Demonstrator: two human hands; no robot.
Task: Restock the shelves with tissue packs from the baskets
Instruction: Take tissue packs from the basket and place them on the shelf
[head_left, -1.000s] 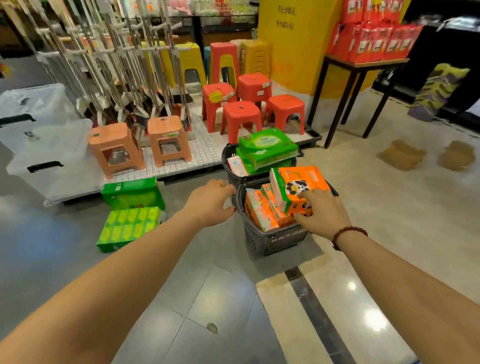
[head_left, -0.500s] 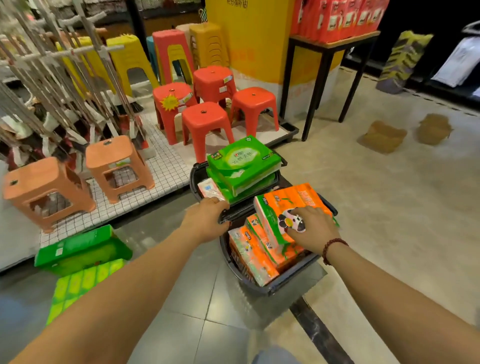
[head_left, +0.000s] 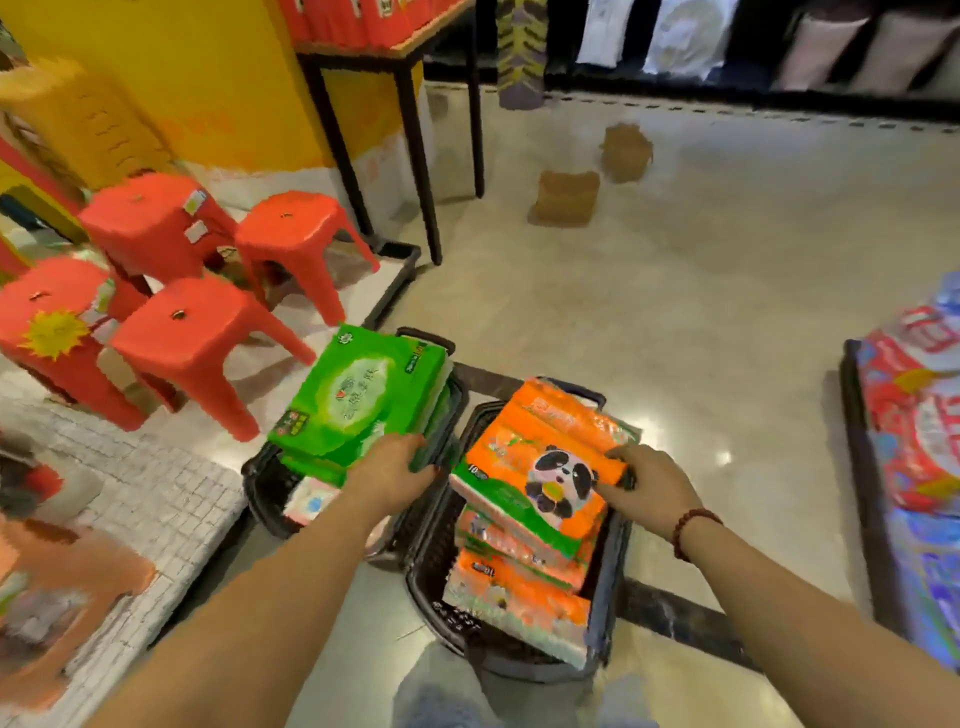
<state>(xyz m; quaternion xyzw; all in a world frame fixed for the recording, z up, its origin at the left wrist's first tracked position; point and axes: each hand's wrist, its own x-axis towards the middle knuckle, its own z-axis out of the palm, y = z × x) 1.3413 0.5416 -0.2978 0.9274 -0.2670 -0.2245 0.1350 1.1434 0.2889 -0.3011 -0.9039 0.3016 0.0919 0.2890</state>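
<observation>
Shifts the left hand (head_left: 389, 478) off the rim of the left basket (head_left: 260, 483), where it sat half a second back, onto the near corner of the green pack (head_left: 358, 395), fingers curled over that edge, left of centre in the frame. Keeps the right hand (head_left: 649, 493) gripping the right edge of the orange pack (head_left: 540, 452), that pack tilted atop the stack in the right basket (head_left: 431, 561) at lower centre. Seems to ready both top packs for lifting out to the shelves; views from closer and further right, stools (head_left: 182, 332) pushed to the left edge.
</observation>
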